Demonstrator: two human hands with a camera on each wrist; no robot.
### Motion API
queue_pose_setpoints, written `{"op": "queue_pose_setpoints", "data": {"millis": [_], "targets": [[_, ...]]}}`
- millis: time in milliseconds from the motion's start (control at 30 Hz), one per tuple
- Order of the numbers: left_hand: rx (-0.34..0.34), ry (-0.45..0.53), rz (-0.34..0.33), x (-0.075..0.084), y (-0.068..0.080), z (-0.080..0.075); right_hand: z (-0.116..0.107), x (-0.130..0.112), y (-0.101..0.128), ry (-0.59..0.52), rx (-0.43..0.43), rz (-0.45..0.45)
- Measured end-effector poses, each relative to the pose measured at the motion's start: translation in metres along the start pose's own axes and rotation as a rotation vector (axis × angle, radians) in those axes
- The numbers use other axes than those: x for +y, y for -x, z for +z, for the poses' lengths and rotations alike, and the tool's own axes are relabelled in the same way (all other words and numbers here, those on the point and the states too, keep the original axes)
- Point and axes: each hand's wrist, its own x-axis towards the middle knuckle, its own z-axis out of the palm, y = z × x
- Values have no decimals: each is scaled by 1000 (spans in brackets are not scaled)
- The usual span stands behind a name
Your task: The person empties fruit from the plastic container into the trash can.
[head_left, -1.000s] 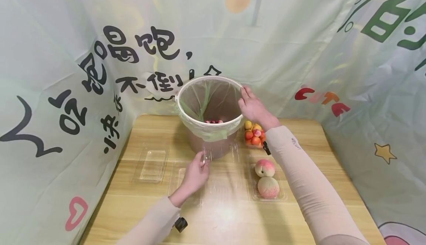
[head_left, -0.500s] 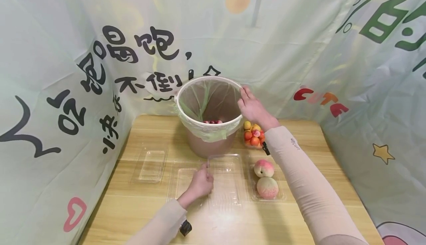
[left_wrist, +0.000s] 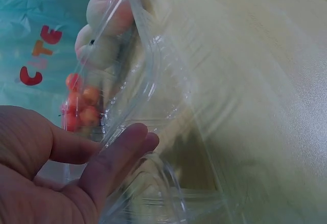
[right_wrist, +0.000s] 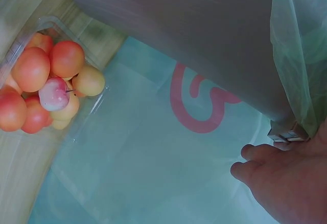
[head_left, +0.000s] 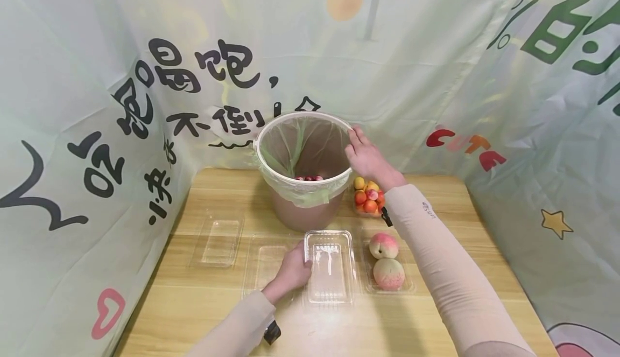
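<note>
My left hand point(head_left: 293, 271) holds the left edge of a clear plastic tray point(head_left: 330, 265), which lies flat and empty on the wooden table point(head_left: 436, 314). In the left wrist view the fingers point(left_wrist: 115, 157) lie against the tray's clear wall point(left_wrist: 153, 81). My right hand point(head_left: 364, 155) rests with straight fingers on the right rim of a brown bucket point(head_left: 302, 214). The bucket is lined with a green bag point(head_left: 295, 141) and has a few small red fruits point(head_left: 310, 177) at the bottom. In the right wrist view the fingers point(right_wrist: 255, 168) sit beside the bucket wall point(right_wrist: 179, 24).
A clear tray of small orange and red fruits point(head_left: 368, 195) point(right_wrist: 46, 81) stands right of the bucket. Two peaches point(head_left: 386, 260) point(left_wrist: 104, 14) lie in another tray in front of it. Two empty clear trays point(head_left: 220, 241) point(head_left: 266, 263) lie to the left. Printed cloth walls enclose the table.
My left hand has brought the clear tray down from in front of the bucket and laid it flat on the table. The right hand has stayed on the rim.
</note>
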Motion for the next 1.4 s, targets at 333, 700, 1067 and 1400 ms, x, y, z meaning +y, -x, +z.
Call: {"op": "queue_pose_setpoints", "data": {"millis": [333,700,1067,1400], "targets": [[-47,-65,-73,-1,-3,4,1,1,0,-4,-4,8],[-36,-95,-41,3,-2,2,-1,1,0,-13,-1,13],[-37,-27,-69,4,-3,-10,1,0,0,-18,-3,11],[81,-6,43,11,-23,-62,1,1,-2,-35,-25,-5]]}}
